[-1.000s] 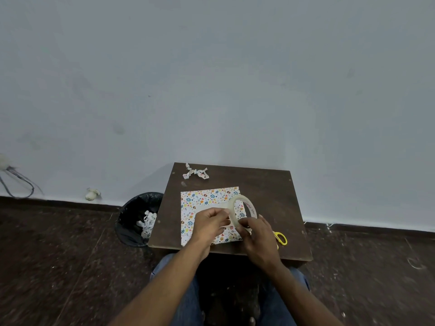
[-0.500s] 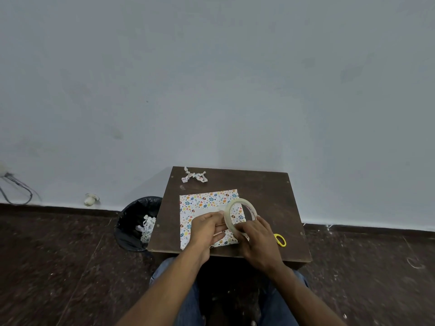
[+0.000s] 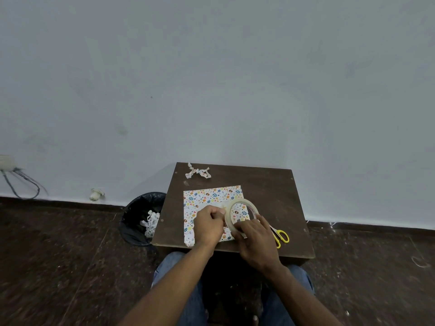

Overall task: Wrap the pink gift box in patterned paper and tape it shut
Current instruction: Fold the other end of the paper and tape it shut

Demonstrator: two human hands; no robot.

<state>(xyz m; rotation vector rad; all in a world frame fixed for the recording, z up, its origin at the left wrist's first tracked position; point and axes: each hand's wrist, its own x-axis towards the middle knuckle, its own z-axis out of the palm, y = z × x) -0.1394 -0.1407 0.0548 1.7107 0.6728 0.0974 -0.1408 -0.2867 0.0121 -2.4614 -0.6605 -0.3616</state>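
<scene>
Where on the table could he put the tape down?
Bare wood shows on the table's right side, between the patterned paper and the right edge, beyond the yellow scissors. The near middle is crowded by both hands and the tape roll.

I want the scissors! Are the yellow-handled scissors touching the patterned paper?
Apart. The head view shows bare brown table between the yellow-handled scissors and the patterned wrapping paper.
</scene>
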